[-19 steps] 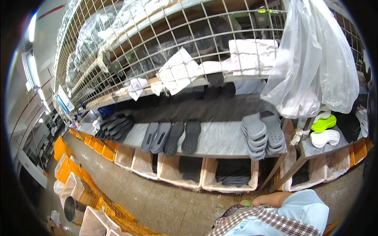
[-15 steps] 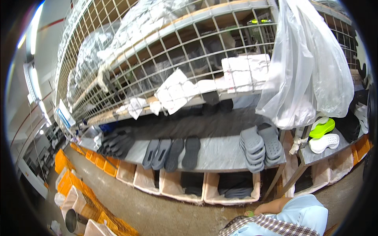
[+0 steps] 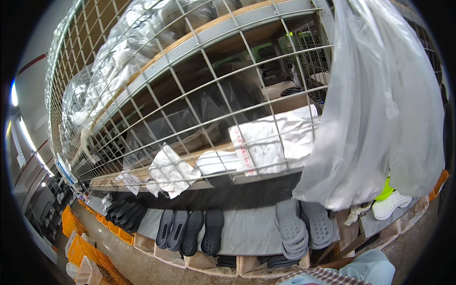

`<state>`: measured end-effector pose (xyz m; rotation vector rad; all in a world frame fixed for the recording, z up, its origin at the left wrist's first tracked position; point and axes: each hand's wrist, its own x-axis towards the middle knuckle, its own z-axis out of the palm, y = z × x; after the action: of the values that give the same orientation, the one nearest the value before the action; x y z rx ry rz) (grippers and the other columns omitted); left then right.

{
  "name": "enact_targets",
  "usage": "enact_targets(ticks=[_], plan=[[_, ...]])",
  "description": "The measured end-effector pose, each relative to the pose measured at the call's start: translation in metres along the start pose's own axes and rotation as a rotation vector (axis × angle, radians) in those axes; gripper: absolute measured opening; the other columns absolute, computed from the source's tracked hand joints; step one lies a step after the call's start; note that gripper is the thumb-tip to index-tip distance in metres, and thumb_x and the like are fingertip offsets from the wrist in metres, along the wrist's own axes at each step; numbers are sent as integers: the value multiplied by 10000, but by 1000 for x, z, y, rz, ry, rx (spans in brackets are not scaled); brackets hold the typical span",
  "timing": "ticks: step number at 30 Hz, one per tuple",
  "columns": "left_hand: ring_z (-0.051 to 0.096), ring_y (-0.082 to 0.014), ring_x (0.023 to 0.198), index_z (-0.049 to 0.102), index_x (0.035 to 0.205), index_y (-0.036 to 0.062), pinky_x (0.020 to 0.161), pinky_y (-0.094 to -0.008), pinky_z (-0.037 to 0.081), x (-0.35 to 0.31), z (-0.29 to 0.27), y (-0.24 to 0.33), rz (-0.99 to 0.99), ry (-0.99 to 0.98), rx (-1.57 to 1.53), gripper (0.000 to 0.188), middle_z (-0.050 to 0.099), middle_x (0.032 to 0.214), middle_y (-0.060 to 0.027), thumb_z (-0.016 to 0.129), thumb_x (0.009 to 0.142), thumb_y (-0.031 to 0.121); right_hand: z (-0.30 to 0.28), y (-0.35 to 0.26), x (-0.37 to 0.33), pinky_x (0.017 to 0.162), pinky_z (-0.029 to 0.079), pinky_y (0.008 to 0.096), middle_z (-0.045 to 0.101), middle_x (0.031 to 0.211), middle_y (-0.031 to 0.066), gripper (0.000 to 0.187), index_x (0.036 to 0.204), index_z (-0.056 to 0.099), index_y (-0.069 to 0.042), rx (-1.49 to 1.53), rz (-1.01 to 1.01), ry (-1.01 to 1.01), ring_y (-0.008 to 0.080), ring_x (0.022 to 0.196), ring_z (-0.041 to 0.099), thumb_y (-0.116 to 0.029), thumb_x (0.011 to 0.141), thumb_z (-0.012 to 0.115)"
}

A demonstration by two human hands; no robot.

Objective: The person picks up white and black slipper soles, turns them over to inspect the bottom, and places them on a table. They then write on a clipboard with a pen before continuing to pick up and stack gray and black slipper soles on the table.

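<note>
Dark soles (image 3: 191, 232) were laid in a row along the table's (image 3: 247, 232) front edge, apparently for easy reach; grey soles (image 3: 293, 230) were stacked at the table's right end, perhaps to save room. Hands were out of view; their grasp could not be told.

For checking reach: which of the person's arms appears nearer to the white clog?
Right, apparently: the right arm is below the white clog, at the picture's lower edge; the left arm and both hands are unseen.
</note>
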<state>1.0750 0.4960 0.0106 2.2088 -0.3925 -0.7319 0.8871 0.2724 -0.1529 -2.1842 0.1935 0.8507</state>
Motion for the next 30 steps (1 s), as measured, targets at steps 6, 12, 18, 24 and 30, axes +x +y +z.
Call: enact_targets(ticks=[6,12,18,24,30], plan=[[603,-360,970,566,1143,-33,810,-414,476,18,-7,31,-57,3,38,479,623,1059,-236,604,810,310,-50,-2,6,830,477,385,655,1001,155,317,1055,652,-55,66,-35,28,310,937,618,-238,800,610],[603,-366,969,564,1145,-38,806,-416,477,11,-12,-8,-128,4,74,493,623,1058,-242,606,806,317,-50,3,15,824,479,378,657,988,154,302,1049,651,-48,127,-81,66,307,926,619,-223,806,608],[604,-372,968,563,1148,-44,802,-417,478,-76,42,-132,-301,-5,25,506,623,1057,-247,608,802,323,-20,35,-2,818,481,370,658,974,154,287,1043,649,-41,128,-85,18,303,914,621,-207,813,605],[604,-378,967,562,1151,-49,798,-419,479,-135,102,-215,-411,-10,-49,520,623,1056,-252,609,797,329,19,49,-18,811,484,363,659,961,153,273,1037,647,-34,31,-80,-62,300,903,623,-192,820,602],[605,-383,966,561,1154,-55,794,-421,480,-201,145,-297,-475,15,-146,534,622,1055,-258,611,793,335,77,22,-24,805,486,356,661,948,153,258,1031,646,-27,-51,-164,-141,296,892,624,-177,826,600]])
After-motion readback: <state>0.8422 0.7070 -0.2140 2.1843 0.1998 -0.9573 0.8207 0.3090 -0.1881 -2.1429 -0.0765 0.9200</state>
